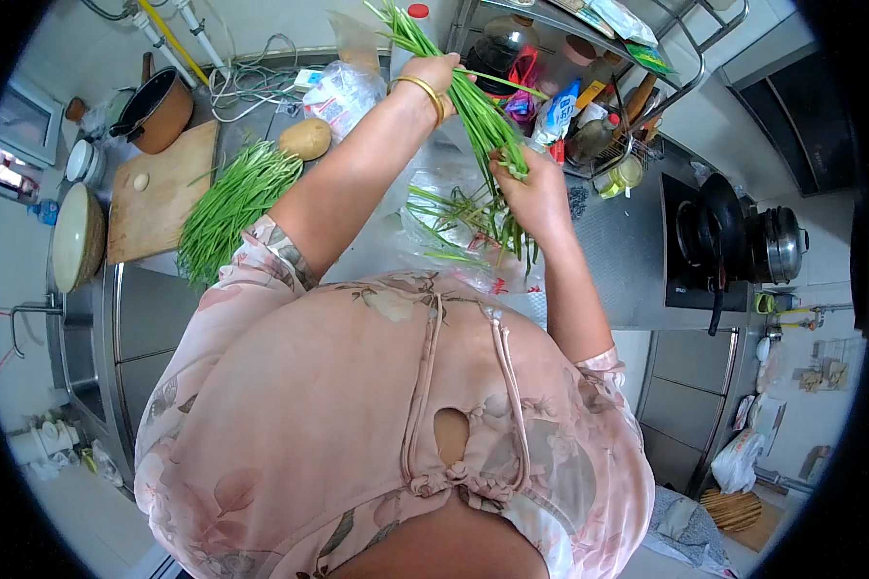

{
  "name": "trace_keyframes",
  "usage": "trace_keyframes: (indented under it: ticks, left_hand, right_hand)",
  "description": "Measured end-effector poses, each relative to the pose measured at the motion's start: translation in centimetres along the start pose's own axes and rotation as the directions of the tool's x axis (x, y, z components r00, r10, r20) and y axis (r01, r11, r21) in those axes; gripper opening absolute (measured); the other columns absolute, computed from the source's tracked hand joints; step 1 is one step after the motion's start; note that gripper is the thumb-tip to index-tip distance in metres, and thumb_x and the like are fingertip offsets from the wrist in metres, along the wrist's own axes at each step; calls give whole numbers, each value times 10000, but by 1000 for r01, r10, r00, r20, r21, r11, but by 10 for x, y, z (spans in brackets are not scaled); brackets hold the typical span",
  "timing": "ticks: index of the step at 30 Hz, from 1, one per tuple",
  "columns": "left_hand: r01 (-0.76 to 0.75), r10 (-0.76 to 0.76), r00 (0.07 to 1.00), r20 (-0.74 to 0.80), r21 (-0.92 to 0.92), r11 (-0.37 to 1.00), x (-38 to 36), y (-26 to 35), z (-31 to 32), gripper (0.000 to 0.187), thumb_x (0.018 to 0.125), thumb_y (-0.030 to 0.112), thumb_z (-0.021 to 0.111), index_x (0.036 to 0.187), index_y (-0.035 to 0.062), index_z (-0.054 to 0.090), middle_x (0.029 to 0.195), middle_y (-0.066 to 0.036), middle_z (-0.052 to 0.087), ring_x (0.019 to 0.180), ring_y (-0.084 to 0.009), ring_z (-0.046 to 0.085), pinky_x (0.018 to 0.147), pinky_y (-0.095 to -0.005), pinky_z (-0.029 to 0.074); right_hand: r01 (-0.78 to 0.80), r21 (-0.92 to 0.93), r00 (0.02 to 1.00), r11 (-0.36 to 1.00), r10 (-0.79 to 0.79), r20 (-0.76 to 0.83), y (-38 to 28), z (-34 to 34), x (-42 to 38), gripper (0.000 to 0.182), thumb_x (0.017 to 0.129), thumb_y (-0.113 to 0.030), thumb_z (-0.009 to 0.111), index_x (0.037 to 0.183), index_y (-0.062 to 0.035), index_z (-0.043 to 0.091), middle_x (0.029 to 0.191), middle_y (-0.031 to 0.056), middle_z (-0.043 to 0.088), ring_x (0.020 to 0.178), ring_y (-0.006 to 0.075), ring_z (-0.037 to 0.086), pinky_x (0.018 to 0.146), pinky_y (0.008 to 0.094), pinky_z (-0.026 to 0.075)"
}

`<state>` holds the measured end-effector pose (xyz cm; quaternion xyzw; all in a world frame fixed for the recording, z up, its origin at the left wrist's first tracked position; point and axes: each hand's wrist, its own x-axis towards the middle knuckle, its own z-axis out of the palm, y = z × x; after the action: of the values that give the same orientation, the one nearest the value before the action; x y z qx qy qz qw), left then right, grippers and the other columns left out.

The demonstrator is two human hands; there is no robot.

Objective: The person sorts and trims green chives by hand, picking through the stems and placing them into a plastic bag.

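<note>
A bunch of long green chives (pixel 483 118) stretches slantwise between my hands above the counter. My left hand (pixel 433 79), with gold bangles at the wrist, is closed around its upper part. Lower down, my right hand (pixel 536 193) grips the same bunch, fingers wrapped round the stalks. Beneath it, loose chive trimmings (pixel 454 214) lie on a clear plastic bag (pixel 425 241). To the left of my left forearm, a larger pile of chives (pixel 237 207) rests on the counter beside a potato (pixel 305 140).
A wooden cutting board (pixel 159 193) with a small pale piece on it, a brown pot (pixel 159 111) and a large bowl (pixel 75 236) stand left. A metal rack (pixel 690 68) holds bottles and packets at the back. A wok (pixel 720 207) sits on the stove at right.
</note>
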<state>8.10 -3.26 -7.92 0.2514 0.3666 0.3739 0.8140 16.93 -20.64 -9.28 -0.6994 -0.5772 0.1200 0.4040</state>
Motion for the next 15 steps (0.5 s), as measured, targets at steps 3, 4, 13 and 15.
trace_keyframes:
  ticks: [3,4,13,15]
  left_hand:
    - [7,-7,1000,27,-9,1000,1,1,-3,123,872,137,464,843,22,430,719,-83,485,624,-220,549,566,-391,496]
    - [5,-5,1000,25,-6,1000,-1,2,-3,125,873,139,463,845,22,430,721,-84,485,623,-220,548,568,-389,496]
    - [-25,25,1000,-10,12,1000,3,2,-8,131,880,137,443,883,15,395,707,-80,431,593,-203,490,552,-397,491]
    - [-40,40,998,-40,15,999,0,-1,-7,130,883,134,433,897,16,382,713,-76,402,580,-190,451,546,-407,485]
  right_hand:
    - [-21,-107,999,994,15,-52,1,9,7,235,692,-145,629,884,-18,582,808,211,582,758,372,560,642,413,438]
    - [-41,-128,998,991,33,-58,0,11,9,245,688,-146,630,892,-20,582,815,210,583,767,374,558,647,420,437]
    - [-204,320,978,925,177,111,1,11,17,178,746,-131,652,862,-10,593,663,20,576,589,102,507,545,256,407]
    - [-235,407,970,882,185,158,2,7,16,144,760,-125,642,829,-23,567,677,-17,534,610,69,462,558,226,385]
